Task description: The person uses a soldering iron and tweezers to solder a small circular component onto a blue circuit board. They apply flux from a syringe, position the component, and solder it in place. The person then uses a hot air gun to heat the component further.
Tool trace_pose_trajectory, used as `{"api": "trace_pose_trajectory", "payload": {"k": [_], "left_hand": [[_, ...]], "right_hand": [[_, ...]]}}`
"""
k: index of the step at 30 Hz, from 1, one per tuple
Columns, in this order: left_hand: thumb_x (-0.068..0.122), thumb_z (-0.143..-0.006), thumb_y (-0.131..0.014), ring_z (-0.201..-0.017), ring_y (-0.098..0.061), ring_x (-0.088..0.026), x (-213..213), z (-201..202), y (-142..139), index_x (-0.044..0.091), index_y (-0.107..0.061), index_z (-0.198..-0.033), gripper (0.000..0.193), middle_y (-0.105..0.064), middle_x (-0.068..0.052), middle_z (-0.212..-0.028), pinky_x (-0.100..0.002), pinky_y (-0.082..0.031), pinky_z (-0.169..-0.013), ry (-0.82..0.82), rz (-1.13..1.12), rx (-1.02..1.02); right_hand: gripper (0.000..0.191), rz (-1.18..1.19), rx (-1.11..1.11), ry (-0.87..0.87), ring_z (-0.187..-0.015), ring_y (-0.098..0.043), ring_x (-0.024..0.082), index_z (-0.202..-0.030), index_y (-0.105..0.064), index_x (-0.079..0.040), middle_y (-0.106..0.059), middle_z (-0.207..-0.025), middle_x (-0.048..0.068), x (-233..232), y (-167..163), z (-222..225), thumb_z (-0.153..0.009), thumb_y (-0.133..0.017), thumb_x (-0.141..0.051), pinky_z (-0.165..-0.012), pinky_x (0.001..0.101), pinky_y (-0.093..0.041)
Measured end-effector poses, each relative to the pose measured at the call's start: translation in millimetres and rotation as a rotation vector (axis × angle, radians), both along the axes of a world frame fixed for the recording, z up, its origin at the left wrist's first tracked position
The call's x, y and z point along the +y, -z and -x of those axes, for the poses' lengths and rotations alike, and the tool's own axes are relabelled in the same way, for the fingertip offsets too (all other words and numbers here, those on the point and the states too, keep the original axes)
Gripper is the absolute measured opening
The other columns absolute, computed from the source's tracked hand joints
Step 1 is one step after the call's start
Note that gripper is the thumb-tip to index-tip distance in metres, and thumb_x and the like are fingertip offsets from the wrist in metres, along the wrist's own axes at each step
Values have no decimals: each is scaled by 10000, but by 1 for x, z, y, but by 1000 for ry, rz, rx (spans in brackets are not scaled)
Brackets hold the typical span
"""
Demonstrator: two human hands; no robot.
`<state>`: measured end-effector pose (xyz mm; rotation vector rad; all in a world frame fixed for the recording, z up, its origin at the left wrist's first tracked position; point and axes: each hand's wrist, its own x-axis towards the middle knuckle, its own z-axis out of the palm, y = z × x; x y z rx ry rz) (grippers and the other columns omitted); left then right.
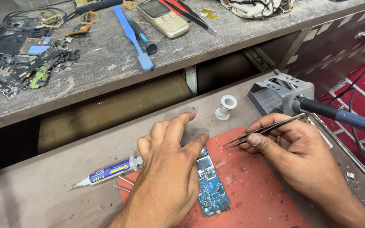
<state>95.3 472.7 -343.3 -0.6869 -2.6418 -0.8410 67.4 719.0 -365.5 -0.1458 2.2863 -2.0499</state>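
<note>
right now i see the red mat [250,185] carrying the blue circuit board [212,192], whose top end lies pinned under my left hand [170,169]. my right hand [292,147] pinches the tweezers [262,131] just beside the board, tips closed.

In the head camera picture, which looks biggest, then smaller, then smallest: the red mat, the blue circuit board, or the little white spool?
1. Red mat, though hands hide part of it.
2. Blue circuit board, partly under the left hand.
3. White spool, lying farther from the camera.
</note>
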Motion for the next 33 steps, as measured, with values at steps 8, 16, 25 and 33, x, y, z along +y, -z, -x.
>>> {"api": "trace_pose_trajectory", "payload": {"k": [8, 16, 25, 33], "left_hand": [[6, -718, -632, -1217, -479, -322, -4, 2, -2, 47, -734, -1164, 460, -534, -178, -1400, -448, -325, -917, -30, -13, 129], [182, -890, -715, -939, -612, -205, -6, 3, -17, 140, -756, -964, 94, -695, 10, -877, -390, -333, -843, 0, -172, 80], [249, -892, -736, -914, -671, -188, -2, 2, -21, 95, -766, -950, 167, -735, -14, -869, -352, -517, -794, 82, -534, -318], [180, -907, -723, -846, -640, -188, -3, -2, -23, 118, -730, -858, 79, -704, 2, -809, -368, -388, -809, 11, -379, -124]], "right_hand": [[203, -7, 23, 86, -872, -782, 225, -1098, -639, 53, -749, -955, 170, -2, -6, -5, -929, -626, -59, -802, 360, -665], [195, 63, 110, -13, -936, -768, 248, -1115, -648, 67, -767, -1029, 202, -5, -13, -13, -942, -641, -22, -829, 379, -642], [162, 320, 155, -139, -1081, -757, 313, -1145, -630, 66, -759, -1147, 256, -14, -23, -28, -1011, -617, -23, -963, 450, -587], [171, 496, 87, -123, -1015, -773, 362, -1166, -604, 72, -752, -1075, 281, -19, -15, -30, -1034, -600, -37, -909, 494, -623]]}}
